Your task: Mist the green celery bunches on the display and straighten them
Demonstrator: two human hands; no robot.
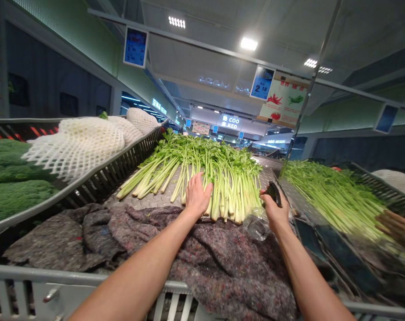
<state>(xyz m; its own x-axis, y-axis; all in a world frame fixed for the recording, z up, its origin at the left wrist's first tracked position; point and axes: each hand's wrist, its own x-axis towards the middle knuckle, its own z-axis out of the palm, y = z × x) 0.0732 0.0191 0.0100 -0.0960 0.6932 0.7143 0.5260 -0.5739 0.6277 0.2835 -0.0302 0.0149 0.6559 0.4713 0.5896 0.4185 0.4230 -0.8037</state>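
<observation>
Bunches of celery (218, 178) lie side by side on a sloped metal display, pale stalk ends towards me and leaves at the far side. My left hand (198, 196) rests over stalks in the middle, fingers stretched forward and thumb apart. At the right end of the row, my right hand (276, 213) is closed around what looks like a clear spray bottle (256, 226) with a black head (274, 193). My palm hides the join between them. A mottled grey-brown felt cloth (229, 254) lies bunched beneath my forearms.
On the left, a black slatted crate wall (122, 171) separates broccoli (18, 200) and produce in white foam nets (85, 142). A mirror panel (339, 196) on the right reflects the celery. A grey slatted rail (55, 278) runs along the front. Price signs (262, 83) hang overhead.
</observation>
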